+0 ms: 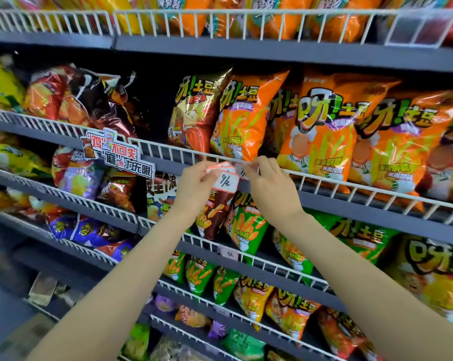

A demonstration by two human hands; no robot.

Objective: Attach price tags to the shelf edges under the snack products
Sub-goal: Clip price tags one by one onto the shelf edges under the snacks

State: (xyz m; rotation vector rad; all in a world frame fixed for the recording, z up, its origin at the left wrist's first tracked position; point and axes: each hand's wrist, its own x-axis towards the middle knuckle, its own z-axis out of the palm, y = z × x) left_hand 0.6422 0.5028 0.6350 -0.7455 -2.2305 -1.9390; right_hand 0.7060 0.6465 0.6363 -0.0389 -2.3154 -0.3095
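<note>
Two hands up at the wire rail (324, 179): left hand (194, 185) pinches a price-tag stack (226, 178), right hand (269, 182) pinches one tag (242, 170) against the grey shelf edge (350, 201) beneath orange snack bags (322, 131).

Red-bordered price tags (226, 175) (handwritten) stacked at wire shelf edge (324, 179).

Illumination: bright, even, overhead. Glare on glossy snack bags (322, 131). Wide-angle bending at edges; lower-left corner blurred; shadows soft.
</note>
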